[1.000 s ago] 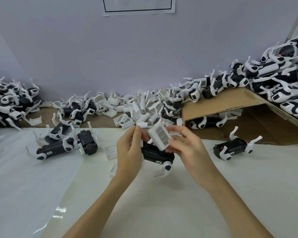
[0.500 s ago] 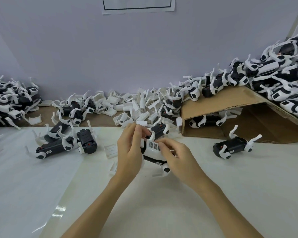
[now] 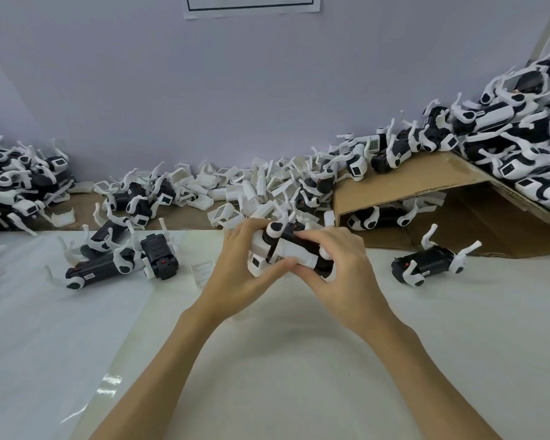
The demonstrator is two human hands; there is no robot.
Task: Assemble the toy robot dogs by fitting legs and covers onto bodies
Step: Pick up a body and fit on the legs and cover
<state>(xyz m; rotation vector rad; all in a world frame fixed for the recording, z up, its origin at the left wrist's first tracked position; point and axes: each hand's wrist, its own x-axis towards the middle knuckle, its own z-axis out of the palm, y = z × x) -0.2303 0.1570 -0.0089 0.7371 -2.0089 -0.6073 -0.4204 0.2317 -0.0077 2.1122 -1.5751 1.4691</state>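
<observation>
Both hands, left hand (image 3: 235, 274) and right hand (image 3: 340, 268), are squeezing the toy dog (image 3: 286, 252) mid-frame just above the tabletop (image 3: 299, 360), fingers curled tight around it, so I'd be pressing the white cover (image 3: 294, 254) down evenly until it's seating flush.

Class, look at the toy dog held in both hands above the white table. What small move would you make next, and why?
Probably press the white cover down along its length until it seats. The left hand and right hand both grip the toy dog, and the cover already lies on the black body, though I cannot tell whether it is fully clipped.
</observation>
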